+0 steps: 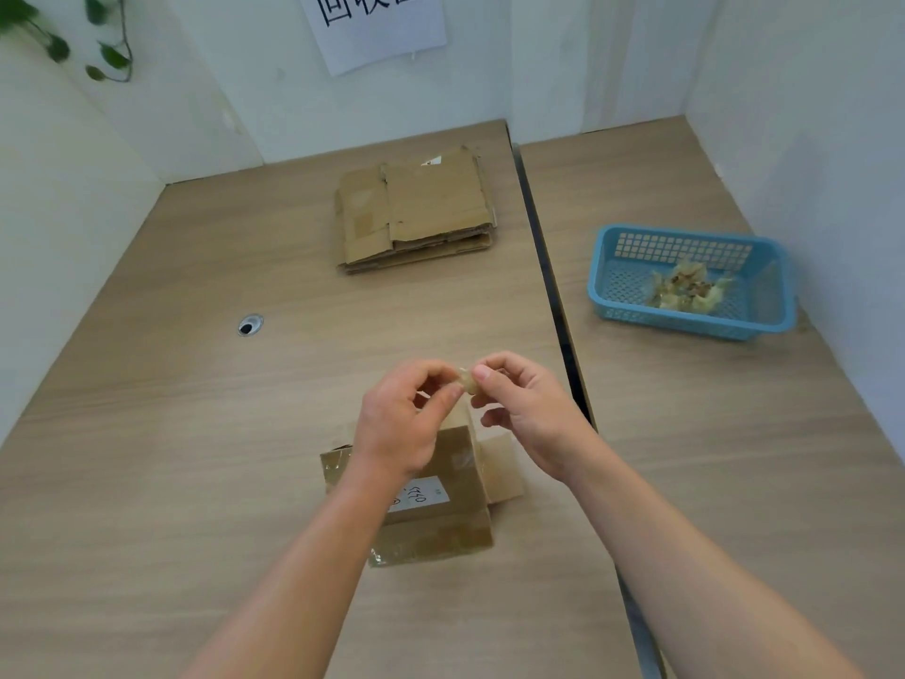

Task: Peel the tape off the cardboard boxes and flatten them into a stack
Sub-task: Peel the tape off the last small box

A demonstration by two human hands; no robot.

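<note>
A small cardboard box (440, 512) with a white label lies on the wooden table (196, 433) close to me, one flap open to the right. Above it my left hand (401, 419) and my right hand (524, 409) meet and both pinch a small crumpled wad of clear tape (467, 382) between fingertips and thumbs. A stack of flattened cardboard boxes (416, 213) rests at the far middle of the table.
A blue plastic basket (685, 237) holding crumpled tape scraps sits on the right table. A dark gap (543, 247) separates the two tables. A cable hole (250, 325) is at the left. White walls enclose the far side and both flanks.
</note>
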